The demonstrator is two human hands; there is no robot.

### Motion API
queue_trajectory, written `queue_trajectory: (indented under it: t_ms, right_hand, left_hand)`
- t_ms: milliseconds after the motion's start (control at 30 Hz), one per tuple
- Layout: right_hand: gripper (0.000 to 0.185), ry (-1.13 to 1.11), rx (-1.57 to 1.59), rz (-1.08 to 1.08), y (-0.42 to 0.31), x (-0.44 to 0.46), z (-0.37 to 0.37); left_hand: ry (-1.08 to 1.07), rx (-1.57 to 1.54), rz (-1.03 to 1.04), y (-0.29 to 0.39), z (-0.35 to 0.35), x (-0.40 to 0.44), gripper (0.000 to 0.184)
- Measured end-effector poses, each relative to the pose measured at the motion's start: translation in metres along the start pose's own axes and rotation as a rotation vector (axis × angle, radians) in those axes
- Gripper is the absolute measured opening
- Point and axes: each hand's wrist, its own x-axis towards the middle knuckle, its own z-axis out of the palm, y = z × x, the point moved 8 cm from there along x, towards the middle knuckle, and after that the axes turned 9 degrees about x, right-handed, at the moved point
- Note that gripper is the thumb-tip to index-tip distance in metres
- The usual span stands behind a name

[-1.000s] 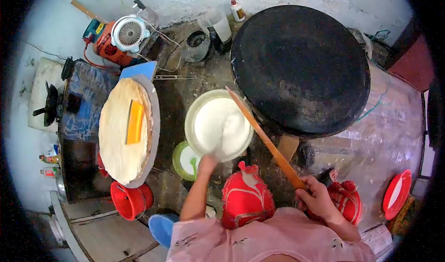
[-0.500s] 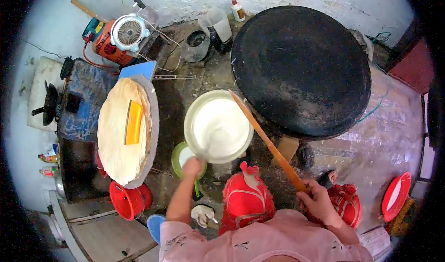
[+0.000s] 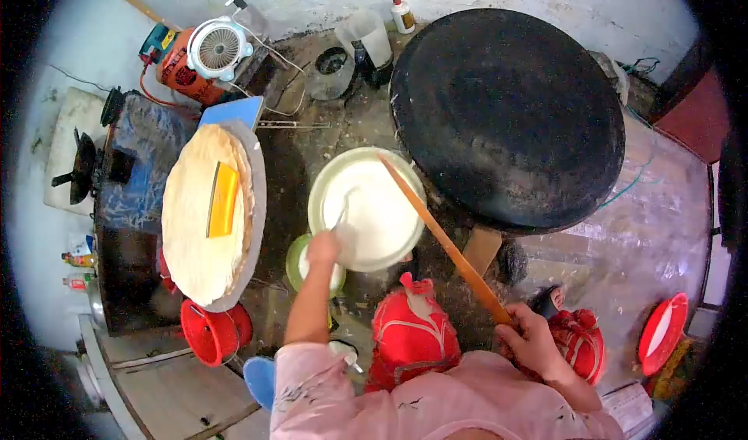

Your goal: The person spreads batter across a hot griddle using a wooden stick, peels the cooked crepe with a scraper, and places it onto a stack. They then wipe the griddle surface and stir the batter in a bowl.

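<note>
My left hand (image 3: 323, 248) is closed at the near-left rim of a large pale bowl (image 3: 315, 198) of white batter (image 3: 382, 214). From it a thin greyish utensil (image 3: 344, 208) reaches into the batter; its lower end is hidden, so its kind is unclear. Beneath this hand sits a smaller green bowl (image 3: 293, 272) with white contents. My right hand (image 3: 531, 337) grips the lower end of a long wooden spatula (image 3: 456, 257), which slants up and left with its tip over the batter bowl. Beyond it lies a large round black griddle (image 3: 506, 121).
At left, a stack of thin round flatbreads (image 3: 191, 222) carries a yellow-handled scraper (image 3: 224, 202). A red bucket (image 3: 210, 335) stands below. An orange gas cylinder (image 3: 175, 70) and a fan (image 3: 220, 49) are at the back left; a red basin (image 3: 662, 335) is at right.
My left hand has moved up from over the small green bowl to the batter bowl's edge, and a thin utensil now shows in the batter. The spatula tip has shifted slightly left.
</note>
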Motion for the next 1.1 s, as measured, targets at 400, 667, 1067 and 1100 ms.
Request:
queue_trajectory:
  t_ms: [400, 667, 1067, 1100]
  right_hand:
    - [0.025, 0.029, -0.153, -0.108, -0.001, 0.004, -0.003]
    - [0.028, 0.037, -0.098, -0.15, -0.01, 0.005, -0.004]
    - [0.024, 0.063, -0.119, -0.18, -0.011, 0.004, -0.006]
    - [0.024, 0.059, -0.153, -0.195, -0.012, 0.003, -0.004]
  left_hand:
    - [-0.065, -0.043, -0.067, -0.012, 0.034, 0.024, 0.029]
    - [-0.122, -0.14, 0.042, -0.032, 0.057, -0.035, 0.032]
    - [-0.142, -0.1, 0.099, -0.017, 0.028, -0.054, 0.031]
    - [-0.171, -0.072, 0.096, -0.001, -0.024, -0.062, 0.03]
